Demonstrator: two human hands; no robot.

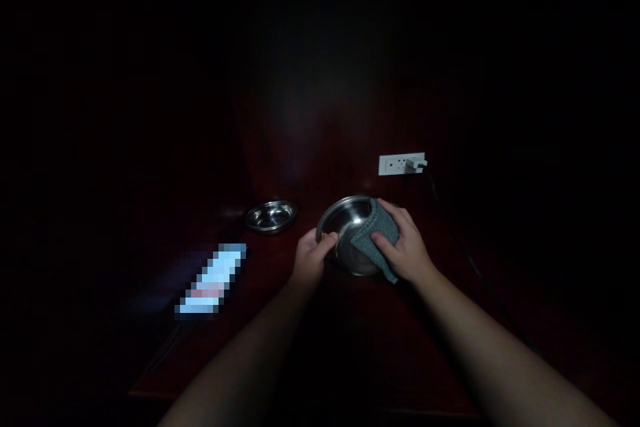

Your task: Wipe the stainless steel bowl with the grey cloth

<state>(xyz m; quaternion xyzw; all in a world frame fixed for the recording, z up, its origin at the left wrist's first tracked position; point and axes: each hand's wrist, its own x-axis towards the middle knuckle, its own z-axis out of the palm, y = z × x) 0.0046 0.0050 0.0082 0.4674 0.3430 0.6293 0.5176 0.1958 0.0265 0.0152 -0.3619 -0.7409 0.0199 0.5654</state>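
In the middle of the head view a shiny metal bowl (pixel 345 217) is tilted so that its inside faces me. My left hand (pixel 311 257) grips its left rim, thumb over the edge and fingers behind the wall. A grey-green cloth (pixel 377 237) lies over the bowl's right side, one corner hanging below it. My right hand (pixel 407 243) is closed on this cloth, its thumb in front and the other fingers along the far rim. Part of the bowl's right rim is hidden by the cloth and hand.
A second, shallow metal bowl (pixel 271 217) rests on the dark red table (pixel 280 320) to the left. Nearer me is a lit, blurred-out screen (pixel 213 283). A white wall socket (pixel 400 163) holds a plug, its dark cord (pixel 475 267) running down the right. The surroundings are very dark.
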